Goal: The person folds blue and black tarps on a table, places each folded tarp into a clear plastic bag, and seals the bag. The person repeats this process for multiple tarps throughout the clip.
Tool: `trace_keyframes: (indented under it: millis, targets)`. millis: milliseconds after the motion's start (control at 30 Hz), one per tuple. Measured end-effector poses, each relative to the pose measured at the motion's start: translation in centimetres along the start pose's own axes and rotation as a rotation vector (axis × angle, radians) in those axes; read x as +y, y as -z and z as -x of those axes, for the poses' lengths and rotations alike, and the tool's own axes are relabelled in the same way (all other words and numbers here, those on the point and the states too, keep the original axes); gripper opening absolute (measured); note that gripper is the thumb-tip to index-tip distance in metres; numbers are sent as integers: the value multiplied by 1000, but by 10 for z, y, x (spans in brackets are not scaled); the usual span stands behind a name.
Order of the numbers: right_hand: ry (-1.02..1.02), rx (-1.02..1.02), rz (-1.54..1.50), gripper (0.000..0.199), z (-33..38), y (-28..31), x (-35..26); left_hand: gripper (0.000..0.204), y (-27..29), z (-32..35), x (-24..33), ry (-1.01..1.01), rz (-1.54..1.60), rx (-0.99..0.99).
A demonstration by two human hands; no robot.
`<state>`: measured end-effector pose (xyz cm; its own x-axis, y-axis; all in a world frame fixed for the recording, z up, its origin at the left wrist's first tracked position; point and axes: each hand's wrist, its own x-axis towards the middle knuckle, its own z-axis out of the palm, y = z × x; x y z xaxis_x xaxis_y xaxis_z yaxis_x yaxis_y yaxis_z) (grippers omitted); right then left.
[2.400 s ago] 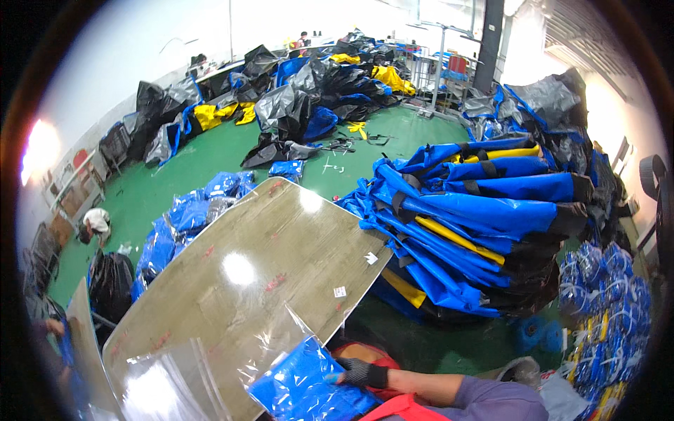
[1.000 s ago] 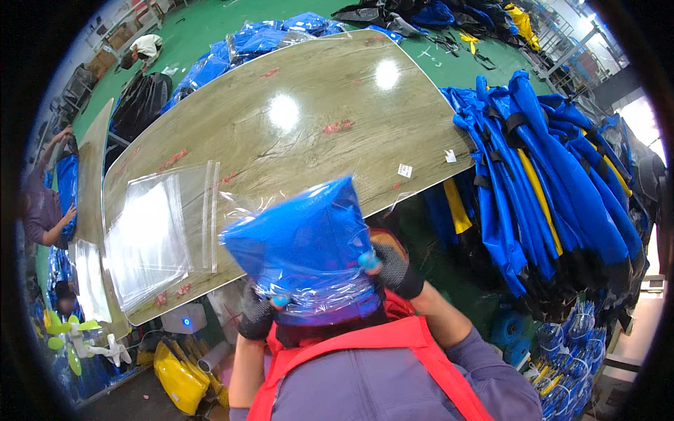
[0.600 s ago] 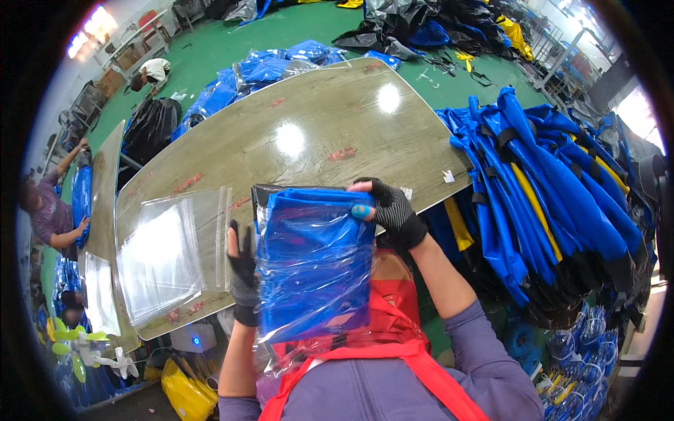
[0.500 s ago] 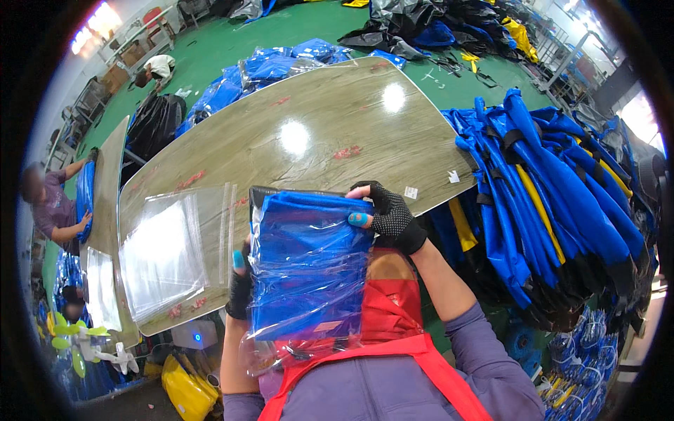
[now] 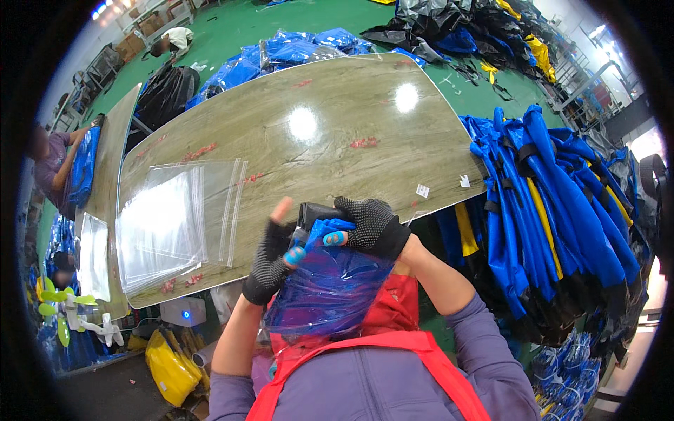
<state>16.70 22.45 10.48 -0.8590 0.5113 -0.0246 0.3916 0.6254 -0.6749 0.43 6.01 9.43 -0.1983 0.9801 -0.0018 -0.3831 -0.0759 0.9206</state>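
A folded blue fabric bundle with a black edge lies inside a clear plastic bag [image 5: 326, 284], held up against my red apron. My right hand [image 5: 372, 226], in a black dotted fingerless glove, is closed on the bundle's top edge, its blue-wrapped thumb in front. At the upper left side, my left hand [image 5: 272, 261] grips the bag with its blue-wrapped thumb. One left finger points up, blurred, and the others are partly hidden. The bag's top is bunched between my hands; its lower part hangs over my apron.
Flat clear plastic bags [image 5: 161, 228] lie on the wood-patterned table [image 5: 337, 105]. Blue covers with yellow strips [image 5: 547, 203] hang at the right. Packed blue bundles [image 5: 281, 52] are heaped beyond the far edge. A person [image 5: 56, 161] handles a blue bundle at the left table.
The bag's top, flat and wide before, is now gathered and tilted. My left hand has come up from the bag's side towards the top, closer to my right hand.
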Motion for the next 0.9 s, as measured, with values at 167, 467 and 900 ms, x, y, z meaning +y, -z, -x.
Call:
trace_keyframes:
  millis: [167, 467, 900]
  targets:
    - [55, -47, 51, 74, -8, -1, -3, 19, 14, -9, -9, -180, -554, 153]
    - [46, -125, 167, 73, -22, -8, -10, 27, 16, -15, 0, -253, -386, 92]
    - [-30, 333, -698, 26, 29, -58, 87, 19, 48, -28, -38, -321, -467, 430]
